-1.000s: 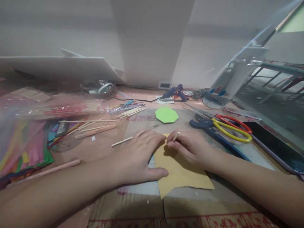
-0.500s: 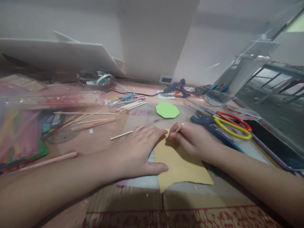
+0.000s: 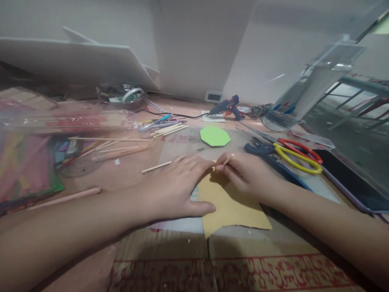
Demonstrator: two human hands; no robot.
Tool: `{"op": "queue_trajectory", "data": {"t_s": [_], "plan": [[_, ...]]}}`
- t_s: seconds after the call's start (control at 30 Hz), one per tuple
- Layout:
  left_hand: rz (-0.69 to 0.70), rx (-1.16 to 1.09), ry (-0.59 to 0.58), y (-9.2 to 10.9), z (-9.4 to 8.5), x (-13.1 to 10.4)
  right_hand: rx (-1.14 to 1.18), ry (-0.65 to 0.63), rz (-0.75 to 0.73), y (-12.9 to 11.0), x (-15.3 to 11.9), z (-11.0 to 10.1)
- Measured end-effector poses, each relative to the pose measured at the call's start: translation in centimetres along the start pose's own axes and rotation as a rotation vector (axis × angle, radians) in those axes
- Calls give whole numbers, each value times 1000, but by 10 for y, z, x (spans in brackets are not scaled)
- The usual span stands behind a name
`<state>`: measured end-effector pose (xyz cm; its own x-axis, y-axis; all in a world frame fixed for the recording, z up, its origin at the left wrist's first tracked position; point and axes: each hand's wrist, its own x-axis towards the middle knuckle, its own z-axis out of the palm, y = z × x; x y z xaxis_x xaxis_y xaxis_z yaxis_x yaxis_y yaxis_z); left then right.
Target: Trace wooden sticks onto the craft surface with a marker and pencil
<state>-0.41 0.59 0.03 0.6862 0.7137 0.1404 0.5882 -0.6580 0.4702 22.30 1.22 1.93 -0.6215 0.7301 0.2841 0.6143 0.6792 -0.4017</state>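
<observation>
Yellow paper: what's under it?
To the left of the yellow paper, a pale sheet peeks out from under it. What's beneath the middle is covered, so I can't tell.

The short stick's point(image 3: 229, 159) lower end and part of the yellow paper point(image 3: 237, 213) are hidden by the right hand point(image 3: 247, 174). The bag of coloured strips point(image 3: 28, 166) is blurred and cut off at the left; the small display point(image 3: 214, 97) cannot be read.
</observation>
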Motion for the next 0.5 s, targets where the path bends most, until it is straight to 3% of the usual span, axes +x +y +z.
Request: {"op": "queue_trajectory", "data": {"t_s": [0.13,0.23,0.33,0.47,0.5], "plan": [[3,3,-11,1,-1,1,110,-63,-100,0,0,0],[8,6,-9,1,-1,0,44,-16,-18,0,1,0],[22,3,-3,0,-1,0,150,-91,-112,0,1,1],[15,10,2,0,0,0,88,2,-12,1,3,2],[17,7,4,0,0,0,114,-20,-47,1,3,2]]}}
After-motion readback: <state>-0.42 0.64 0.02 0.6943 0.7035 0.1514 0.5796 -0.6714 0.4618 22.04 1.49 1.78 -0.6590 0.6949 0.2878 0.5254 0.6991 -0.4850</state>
